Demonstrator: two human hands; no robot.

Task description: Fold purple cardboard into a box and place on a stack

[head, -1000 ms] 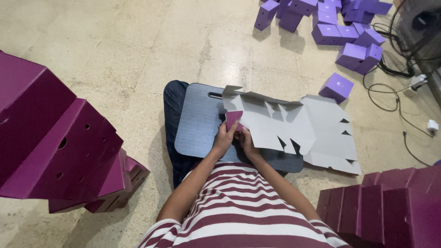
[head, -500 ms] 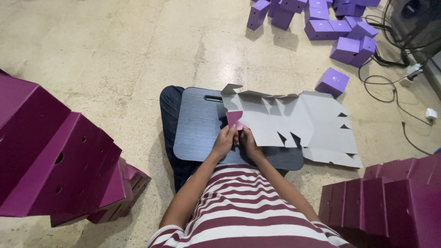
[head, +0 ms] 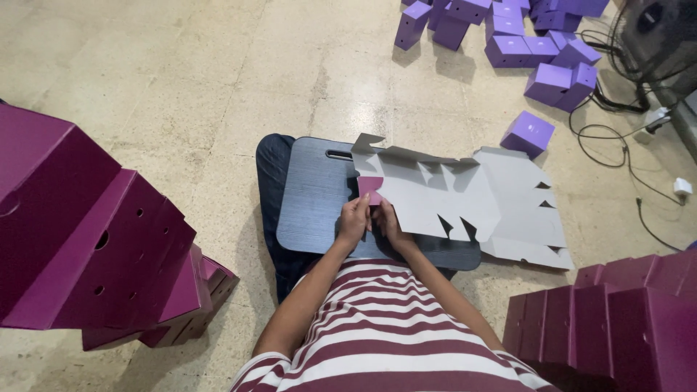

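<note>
A flat grey die-cut cardboard box blank (head: 479, 199) lies across a dark blue lap board (head: 314, 197) on my knees. One small flap (head: 369, 188) at its near left edge is bent up and shows a purple face. My left hand (head: 354, 221) and my right hand (head: 388, 221) sit side by side at that flap, fingers pinching the cardboard. The blank's far edge is folded slightly upward.
Stacks of dark purple folded cartons stand at my left (head: 80, 232) and lower right (head: 624, 319). Several small assembled purple boxes (head: 508, 36) lie on the stone floor ahead, one (head: 528, 133) nearer. Black cables (head: 617, 138) and a fan base (head: 657, 36) are at the right.
Both hands stay on the purple flap. The view has shifted slightly; the blank and hands sit a little lower and left in it.
</note>
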